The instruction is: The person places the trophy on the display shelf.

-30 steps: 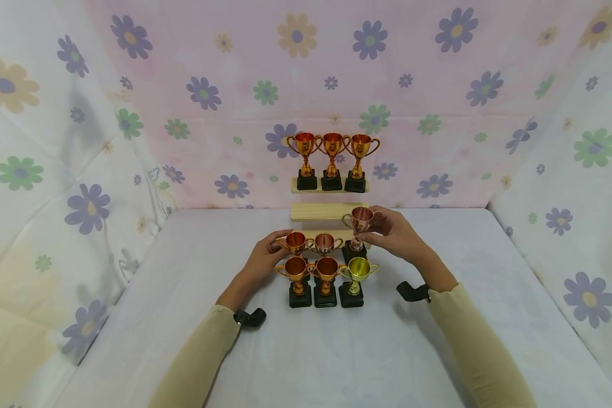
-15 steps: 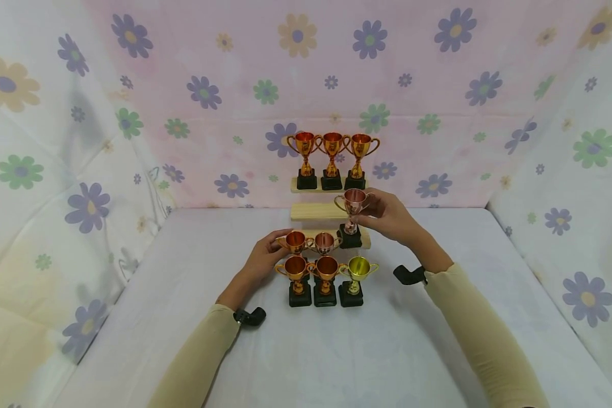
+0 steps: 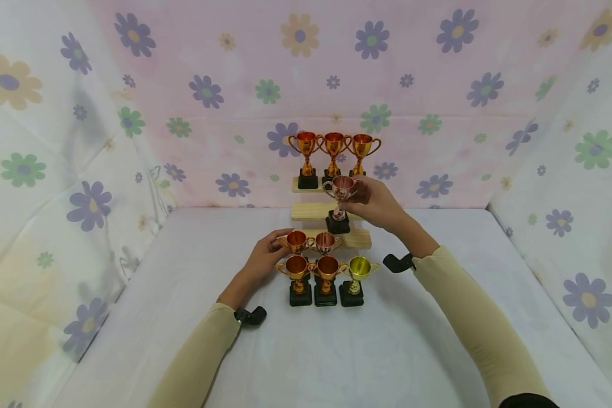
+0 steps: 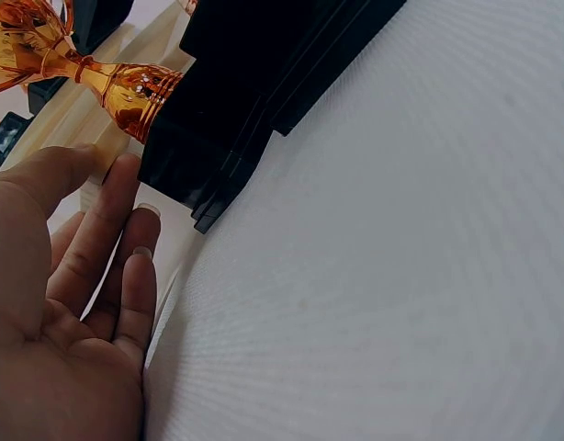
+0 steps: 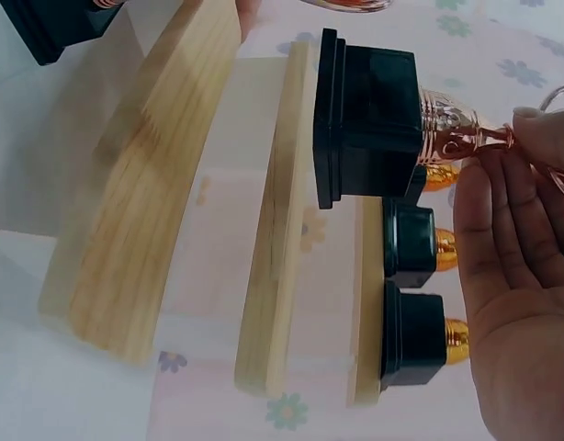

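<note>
In the head view my right hand [image 3: 379, 205] pinches a rose-gold trophy cup [image 3: 343, 187] by its stem. It is upright, its black base [image 5: 366, 124] off the wood in the right wrist view. My left hand [image 3: 261, 256] is at the left end of the lowest step of a tiered wooden stand [image 3: 361, 239]; thumb and forefinger appear to pinch that end in the left wrist view. Next to this hand stand a bronze trophy cup [image 3: 296, 242] and another rose-gold cup [image 3: 325, 243], their lower parts mostly hidden by the front row.
Two bronze trophy cups [image 3: 327, 267] and a yellow-gold one [image 3: 359, 268] form the front row on the white cloth. Three golden trophies [image 3: 333, 148] stand on the top step. The middle step [image 3: 308, 211] lies below them. Flowered cloth [image 3: 209, 147] hangs behind and on both sides.
My right hand has lifted the rose-gold trophy up and to the left, from near the lowest step to in front of the middle step. The left hand has stayed in place.
</note>
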{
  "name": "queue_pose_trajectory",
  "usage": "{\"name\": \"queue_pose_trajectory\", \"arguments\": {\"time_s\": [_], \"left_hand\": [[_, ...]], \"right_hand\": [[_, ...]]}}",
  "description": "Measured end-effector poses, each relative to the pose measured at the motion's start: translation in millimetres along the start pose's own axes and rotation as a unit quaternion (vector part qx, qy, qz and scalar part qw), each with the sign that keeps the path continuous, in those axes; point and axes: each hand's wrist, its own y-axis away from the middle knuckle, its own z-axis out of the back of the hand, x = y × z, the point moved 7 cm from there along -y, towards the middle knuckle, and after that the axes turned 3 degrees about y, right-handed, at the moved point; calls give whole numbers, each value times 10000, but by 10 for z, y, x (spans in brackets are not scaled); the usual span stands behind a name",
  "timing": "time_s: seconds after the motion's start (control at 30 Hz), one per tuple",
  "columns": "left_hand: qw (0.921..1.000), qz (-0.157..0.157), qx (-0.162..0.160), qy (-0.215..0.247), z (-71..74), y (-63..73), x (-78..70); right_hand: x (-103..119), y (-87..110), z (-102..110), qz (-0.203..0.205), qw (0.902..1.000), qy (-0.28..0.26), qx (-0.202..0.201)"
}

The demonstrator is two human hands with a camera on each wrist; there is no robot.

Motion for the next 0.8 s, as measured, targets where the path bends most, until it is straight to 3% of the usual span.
{"name": "queue_pose_trajectory", "arguments": {"time_s": [0.47, 0.8], "left_hand": [[9998, 73, 25, 180, 7, -20, 42], [9999, -30, 102, 109, 4, -26, 16]], "right_hand": [[3, -314, -149, 29, 9996, 225, -172], [-2, -411, -224, -44, 9992, 353, -198]]}}
